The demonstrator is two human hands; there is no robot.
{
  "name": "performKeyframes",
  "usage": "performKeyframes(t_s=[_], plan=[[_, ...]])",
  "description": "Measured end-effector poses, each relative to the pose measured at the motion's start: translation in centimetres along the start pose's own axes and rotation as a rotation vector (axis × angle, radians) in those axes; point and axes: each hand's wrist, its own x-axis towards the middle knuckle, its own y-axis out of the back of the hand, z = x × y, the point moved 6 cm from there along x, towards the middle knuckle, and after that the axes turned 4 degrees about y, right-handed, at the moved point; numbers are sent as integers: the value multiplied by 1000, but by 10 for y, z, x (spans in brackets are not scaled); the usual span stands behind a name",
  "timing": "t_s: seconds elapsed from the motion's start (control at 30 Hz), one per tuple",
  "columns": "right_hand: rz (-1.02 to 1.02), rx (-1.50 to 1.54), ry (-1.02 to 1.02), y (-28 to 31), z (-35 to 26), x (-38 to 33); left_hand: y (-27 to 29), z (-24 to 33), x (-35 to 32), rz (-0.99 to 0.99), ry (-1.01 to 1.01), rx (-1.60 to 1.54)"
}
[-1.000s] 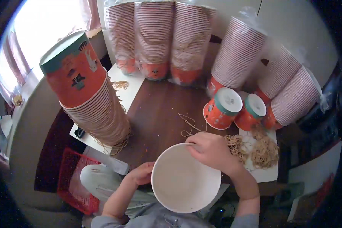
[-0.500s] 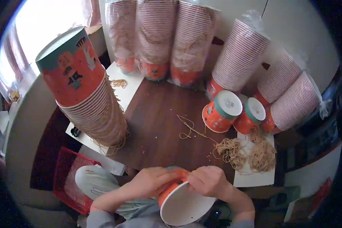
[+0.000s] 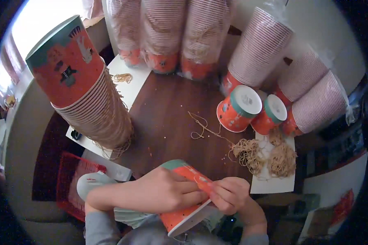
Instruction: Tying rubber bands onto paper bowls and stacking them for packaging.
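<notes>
An orange paper bucket with a green base band and a white rim lies tilted over my lap, its base toward the table. My left hand reaches across its side, fingers curled on the wall near the rim. My right hand is closed in a pinch at the rim, its fingertips meeting those of the left. A thin pale line, perhaps string, curves over the bucket's side beside the fingers. Whatever sits between the right fingertips is hidden.
A tall stack of nested buckets draped with strings stands left. Wrapped bucket stacks line the back. Two upturned buckets stand right, near tangled string on white board. A red basket is lower left.
The bucket has turned so its opening faces more downward and away from view. My left hand has moved over its side, and the right hand has shifted to a pinch by the rim.
</notes>
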Motion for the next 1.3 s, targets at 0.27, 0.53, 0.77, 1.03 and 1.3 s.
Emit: performKeyframes(t_s=[0.27, 0.53, 0.77, 1.03, 1.3], plan=[[3, 5, 47, -1, -3, 3, -1, -1, 1, 43, -12, -8], [-11, 39, -17, -12, 4, -8, -5, -7, 3, -92, 19, 71], [-55, 57, -149, -24, 25, -8, -5, -40, 0, -20, 240, 99], [-244, 155, -482, -46, 80, -21, -39, -205, -28, 179, 837, 305], [-345, 17, -588, -36, 98, -42, -131, -222, 24, -145, 529, 394]])
